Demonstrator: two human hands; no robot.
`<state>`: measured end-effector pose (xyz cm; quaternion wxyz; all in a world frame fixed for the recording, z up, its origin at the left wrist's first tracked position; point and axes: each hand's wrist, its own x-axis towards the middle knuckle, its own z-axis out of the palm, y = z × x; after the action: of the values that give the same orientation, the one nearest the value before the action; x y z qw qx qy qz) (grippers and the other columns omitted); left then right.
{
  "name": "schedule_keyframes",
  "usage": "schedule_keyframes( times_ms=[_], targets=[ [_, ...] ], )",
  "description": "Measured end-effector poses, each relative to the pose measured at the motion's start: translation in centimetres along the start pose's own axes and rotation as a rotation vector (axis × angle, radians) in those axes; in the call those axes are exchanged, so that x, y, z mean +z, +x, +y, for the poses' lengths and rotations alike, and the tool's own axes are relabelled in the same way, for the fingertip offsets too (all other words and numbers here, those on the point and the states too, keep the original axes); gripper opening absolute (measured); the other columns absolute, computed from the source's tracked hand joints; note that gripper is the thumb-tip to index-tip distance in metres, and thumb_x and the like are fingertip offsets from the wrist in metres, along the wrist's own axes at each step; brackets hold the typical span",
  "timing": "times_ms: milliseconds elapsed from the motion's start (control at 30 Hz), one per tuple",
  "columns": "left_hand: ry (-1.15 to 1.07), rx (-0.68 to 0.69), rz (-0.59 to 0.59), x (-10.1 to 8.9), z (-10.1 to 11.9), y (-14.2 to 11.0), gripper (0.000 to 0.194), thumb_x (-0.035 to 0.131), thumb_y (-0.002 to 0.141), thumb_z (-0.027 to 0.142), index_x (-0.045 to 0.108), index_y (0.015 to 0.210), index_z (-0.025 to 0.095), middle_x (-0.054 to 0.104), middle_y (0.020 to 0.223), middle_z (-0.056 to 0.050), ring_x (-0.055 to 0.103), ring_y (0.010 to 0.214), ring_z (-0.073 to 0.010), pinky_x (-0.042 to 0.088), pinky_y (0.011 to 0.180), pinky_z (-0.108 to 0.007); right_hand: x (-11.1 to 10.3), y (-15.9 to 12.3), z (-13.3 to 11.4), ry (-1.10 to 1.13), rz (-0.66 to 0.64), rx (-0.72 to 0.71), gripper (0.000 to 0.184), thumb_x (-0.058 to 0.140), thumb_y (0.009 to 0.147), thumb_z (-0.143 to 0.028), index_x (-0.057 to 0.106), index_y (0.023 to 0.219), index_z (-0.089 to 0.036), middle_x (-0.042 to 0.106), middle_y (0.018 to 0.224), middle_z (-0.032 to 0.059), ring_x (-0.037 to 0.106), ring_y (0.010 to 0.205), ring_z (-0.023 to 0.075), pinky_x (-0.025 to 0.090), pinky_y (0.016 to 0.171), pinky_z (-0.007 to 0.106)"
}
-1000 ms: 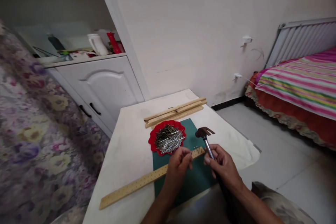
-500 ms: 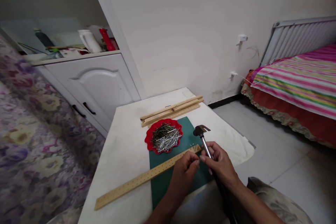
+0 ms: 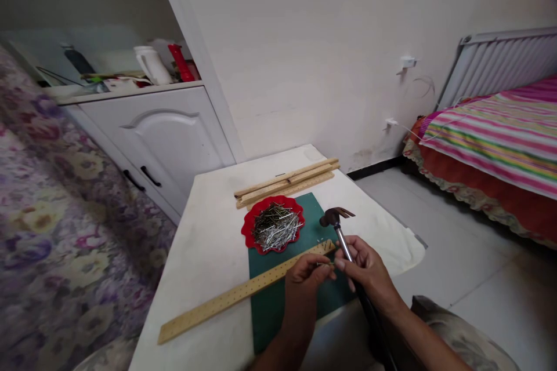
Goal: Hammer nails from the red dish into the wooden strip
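Note:
My right hand (image 3: 365,269) is wrapped round the shaft of a claw hammer (image 3: 342,237), its head up and tilted to the left. Close beside it, my left hand (image 3: 307,278) pinches a thin nail (image 3: 325,264) that points toward my right fingertips. Whether the right fingers touch the nail too, I cannot tell. Behind both hands lies a wooden strip (image 3: 226,299) with rows of small holes, and several nails stand in its right end. The strip rests partly on a green mat (image 3: 272,307). A red scalloped dish (image 3: 247,229) heaped with loose nails sits on the mat's far left part.
Several wooden strips (image 3: 282,181) lie together at the back of the white table (image 3: 209,232). Left of it stand a white cabinet (image 3: 169,139) and a floral curtain (image 3: 82,255). A bed (image 3: 491,139) with a striped cover is at the right.
My left hand has turned slightly, and the nail between its fingers now shows. The hammer head has tipped a little to the right. The strip and dish stay put.

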<state>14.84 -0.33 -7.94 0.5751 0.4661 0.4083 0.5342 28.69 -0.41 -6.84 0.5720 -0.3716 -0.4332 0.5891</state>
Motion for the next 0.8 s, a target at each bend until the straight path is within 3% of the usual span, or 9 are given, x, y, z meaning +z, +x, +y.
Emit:
schedule_keyframes(
  times_ms=[133, 233, 433, 800],
  targets=[
    [0.018, 0.027, 0.018, -0.5, 0.3, 0.4, 0.012, 0.061, 0.075, 0.025, 0.064, 0.078, 0.014, 0.062, 0.062, 0.000, 0.056, 0.062, -0.0129, 0.044, 0.065, -0.026, 0.1, -0.1, -0.3, -0.035, 0.040, -0.011, 0.034, 0.071, 0.070, -0.035, 0.052, 0.094, -0.020, 0.055, 0.068, -0.0044, 0.046, 0.045, 0.0076, 0.036, 0.032, 0.015],
    [0.266, 0.114, 0.050, -1.8, 1.0, 1.3, 0.014, 0.058, 0.077, 0.028, 0.064, 0.077, 0.016, 0.062, 0.069, -0.001, 0.056, 0.071, -0.0149, 0.044, 0.069, -0.026, -0.4, -0.2, -0.9, -0.086, 0.087, -0.044, 0.028, 0.066, 0.076, -0.035, 0.052, 0.094, -0.020, 0.054, 0.067, -0.0049, 0.038, 0.042, 0.0050, 0.033, 0.032, 0.014],
    [0.662, 0.262, -0.001, -2.8, 0.5, 3.2, 0.018, 0.051, 0.081, 0.027, 0.066, 0.074, 0.018, 0.063, 0.079, -0.003, 0.057, 0.077, -0.0167, 0.043, 0.072, -0.027, -1.3, -0.3, -1.3, -0.144, 0.120, -0.064, 0.031, 0.065, 0.075, -0.038, 0.052, 0.096, -0.020, 0.055, 0.066, -0.0035, 0.040, 0.044, 0.0072, 0.035, 0.032, 0.015],
    [0.836, 0.317, -0.028, -2.4, -1.4, 4.0, 0.019, 0.047, 0.084, 0.027, 0.065, 0.078, 0.020, 0.062, 0.080, -0.003, 0.057, 0.077, -0.0159, 0.042, 0.072, -0.026, -1.0, -1.0, -1.2, -0.173, 0.079, -0.010, 0.027, 0.063, 0.077, -0.037, 0.052, 0.094, -0.020, 0.053, 0.066, -0.0038, 0.036, 0.045, 0.0071, 0.033, 0.033, 0.015]
  ],
)
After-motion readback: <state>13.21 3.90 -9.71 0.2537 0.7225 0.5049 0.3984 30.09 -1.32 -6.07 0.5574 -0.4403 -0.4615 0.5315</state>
